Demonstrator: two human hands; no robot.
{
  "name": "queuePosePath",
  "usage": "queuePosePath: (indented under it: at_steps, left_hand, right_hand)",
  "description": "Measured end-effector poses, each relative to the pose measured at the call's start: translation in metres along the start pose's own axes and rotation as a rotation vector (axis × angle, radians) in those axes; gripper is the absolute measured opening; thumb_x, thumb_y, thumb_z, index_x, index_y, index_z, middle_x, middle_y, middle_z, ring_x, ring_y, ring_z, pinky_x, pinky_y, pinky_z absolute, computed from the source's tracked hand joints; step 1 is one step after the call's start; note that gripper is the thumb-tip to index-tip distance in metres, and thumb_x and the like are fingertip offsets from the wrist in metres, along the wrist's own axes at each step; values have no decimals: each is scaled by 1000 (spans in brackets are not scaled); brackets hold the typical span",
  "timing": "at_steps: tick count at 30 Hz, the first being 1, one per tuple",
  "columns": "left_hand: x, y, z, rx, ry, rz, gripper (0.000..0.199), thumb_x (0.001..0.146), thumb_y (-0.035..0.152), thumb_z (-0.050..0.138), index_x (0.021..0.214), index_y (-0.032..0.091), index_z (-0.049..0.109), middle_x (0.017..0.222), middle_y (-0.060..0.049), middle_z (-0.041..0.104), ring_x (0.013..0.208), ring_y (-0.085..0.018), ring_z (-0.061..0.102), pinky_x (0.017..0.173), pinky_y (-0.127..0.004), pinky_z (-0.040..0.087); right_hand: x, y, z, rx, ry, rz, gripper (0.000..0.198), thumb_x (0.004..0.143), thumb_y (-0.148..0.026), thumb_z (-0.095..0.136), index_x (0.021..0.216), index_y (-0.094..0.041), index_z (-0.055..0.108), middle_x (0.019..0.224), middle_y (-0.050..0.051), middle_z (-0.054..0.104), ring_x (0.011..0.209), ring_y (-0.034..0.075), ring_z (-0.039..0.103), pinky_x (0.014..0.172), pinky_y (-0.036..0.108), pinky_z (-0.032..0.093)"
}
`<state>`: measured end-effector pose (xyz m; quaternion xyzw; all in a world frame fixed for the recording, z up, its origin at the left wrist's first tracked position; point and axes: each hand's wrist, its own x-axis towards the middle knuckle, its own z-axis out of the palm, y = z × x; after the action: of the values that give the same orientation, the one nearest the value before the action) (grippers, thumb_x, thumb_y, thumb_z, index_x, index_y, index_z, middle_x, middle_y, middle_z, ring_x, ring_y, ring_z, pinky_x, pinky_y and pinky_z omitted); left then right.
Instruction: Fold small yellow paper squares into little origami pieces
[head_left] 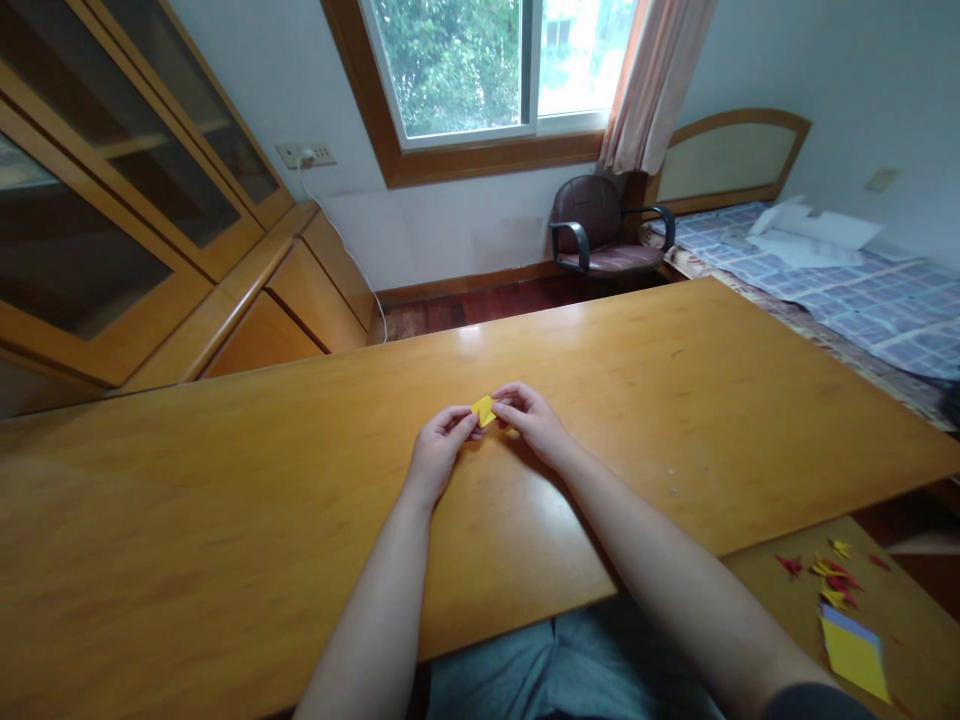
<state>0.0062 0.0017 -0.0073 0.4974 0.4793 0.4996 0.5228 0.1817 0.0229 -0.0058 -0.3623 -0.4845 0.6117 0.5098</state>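
A small folded piece of yellow paper (484,410) is held between my two hands, just above the wooden table (300,500). My left hand (441,445) pinches its left side, thumb on top. From the right, my right hand (531,418) grips the other edge between thumb and fingers. The paper looks roughly square or diamond-shaped, with a crease across it. Fingertips beneath the paper are partly hidden.
On a lower surface at the right lie several small red and yellow folded paper figures (832,575) and a stack of yellow paper (855,655). Beyond the table stand a brown armchair (596,230), a bed (862,290) and a glass-doored cabinet (135,180).
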Motion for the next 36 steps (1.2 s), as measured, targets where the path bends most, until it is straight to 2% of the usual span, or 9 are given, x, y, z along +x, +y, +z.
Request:
queuePosePath:
  at_steps: [5, 11, 14, 18, 25, 36]
  left_hand:
    - [-1, 3, 1, -8, 11, -12, 33, 75, 47, 76, 89, 17, 71, 83, -3, 72, 74, -17, 67, 73, -28, 54]
    - [-1, 1, -1, -1, -10, -17, 28, 78, 44, 74, 85, 17, 70, 73, 0, 69, 67, -14, 64, 66, -25, 52]
    - [-1, 0, -1, 0, -11, -21, 27, 77, 43, 75, 84, 17, 70, 71, 1, 68, 65, -13, 63, 66, -25, 52]
    - [-1, 1, 1, -37, 15, -28, 28, 74, 41, 78, 87, 17, 69, 77, 1, 68, 68, -13, 64, 68, -25, 53]
    - [-1, 2, 4, -123, 6, 12, 35, 74, 35, 79, 102, 17, 67, 84, -1, 69, 75, -14, 68, 73, -26, 53]
    - [-4, 7, 10, -139, -6, 8, 29, 72, 33, 81, 91, 16, 68, 85, -3, 73, 79, -17, 70, 78, -30, 55]
  right_hand:
    - [-2, 3, 1, -103, -60, -46, 30, 81, -38, 70, 104, -21, 62, 74, -4, 57, 68, 12, 55, 68, 27, 45]
    - [-7, 1, 2, -368, -16, -234, 24, 84, -30, 67, 108, -24, 66, 108, 4, 62, 91, 16, 61, 77, 30, 49]
    - [-9, -2, 1, -412, -45, -270, 15, 86, -28, 65, 99, -22, 68, 99, 4, 64, 91, 17, 61, 78, 30, 49]
    - [-7, 0, -1, -382, 10, -222, 11, 84, -28, 67, 93, -21, 69, 88, 1, 66, 82, 15, 60, 76, 30, 48]
    - [-1, 8, -7, -193, 73, -140, 23, 79, -36, 72, 96, -21, 67, 85, 0, 67, 77, 14, 60, 73, 28, 48]
    - [-2, 3, -5, -17, 70, -71, 29, 75, -39, 77, 94, -22, 63, 88, 0, 67, 79, 15, 63, 75, 29, 52]
